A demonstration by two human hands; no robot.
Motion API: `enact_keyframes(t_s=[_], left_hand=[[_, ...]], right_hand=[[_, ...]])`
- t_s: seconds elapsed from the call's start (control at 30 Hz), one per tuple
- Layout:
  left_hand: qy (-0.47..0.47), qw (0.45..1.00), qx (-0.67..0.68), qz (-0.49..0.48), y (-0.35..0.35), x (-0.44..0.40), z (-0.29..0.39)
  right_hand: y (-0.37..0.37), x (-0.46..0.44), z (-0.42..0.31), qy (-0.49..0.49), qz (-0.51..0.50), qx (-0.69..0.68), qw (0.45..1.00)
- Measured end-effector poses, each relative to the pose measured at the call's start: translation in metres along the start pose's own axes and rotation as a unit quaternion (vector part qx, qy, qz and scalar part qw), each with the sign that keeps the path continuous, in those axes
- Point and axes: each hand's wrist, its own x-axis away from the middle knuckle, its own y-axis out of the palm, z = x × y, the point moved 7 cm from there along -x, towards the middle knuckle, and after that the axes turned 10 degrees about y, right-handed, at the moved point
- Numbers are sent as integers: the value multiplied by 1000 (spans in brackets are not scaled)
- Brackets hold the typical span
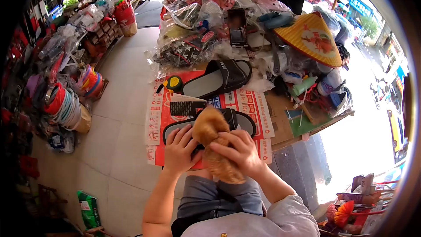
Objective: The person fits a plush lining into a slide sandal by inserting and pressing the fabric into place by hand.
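Note:
A black slide sandal [243,123] with a grey insole lies on a red and white printed sheet [153,123]. My left hand [180,147] grips its left end, fingers over the insole. In my right hand [240,151] is a brown fluffy cloth [210,125], bunched up and held over the sandal, hiding its middle. The matching slide sandal [210,81] sits farther back, strap to the right. Left of it is a yellow and black tape measure [174,83]. Between the two sandals lies a black card with small print [186,108].
Plastic-wrapped goods [188,39] pile up at the back of the table, with a boxed item [237,28] and a yellow conical hat [313,39]. Tools and bottles crowd the right. Buckets of goods [66,107] line the left. A green bag [89,208] is on the floor.

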Motion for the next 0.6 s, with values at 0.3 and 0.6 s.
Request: enact_keyframes(t_s=[0.3, 0.6], left_hand=[[-9, 1000, 17, 4, -3, -3, 1], [-20, 1000, 5, 12, 0, -1, -2]], right_hand=[[-43, 42, 37, 125, 157, 29, 979], [7, 38, 14, 22, 45, 53, 997]])
